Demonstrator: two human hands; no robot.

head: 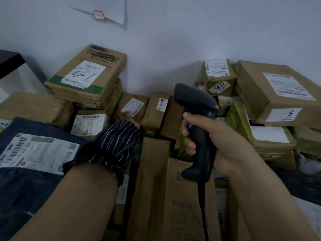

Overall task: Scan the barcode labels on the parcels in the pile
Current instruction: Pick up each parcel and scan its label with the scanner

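pale wall (173,40) behind heaped parcels (86,79); right hand (220,136) wrapped round scanner (194,100), nose toward label (132,107) on small box (139,101), likely to read it; left hand (127,118) reaches that box, grip hidden by sleeve (112,145).

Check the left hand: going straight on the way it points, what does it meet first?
Likely the small brown parcel with the white label, right ahead of the left hand. The hand seems to touch its lower edge, but the striped cuff hides much and depth is unclear.
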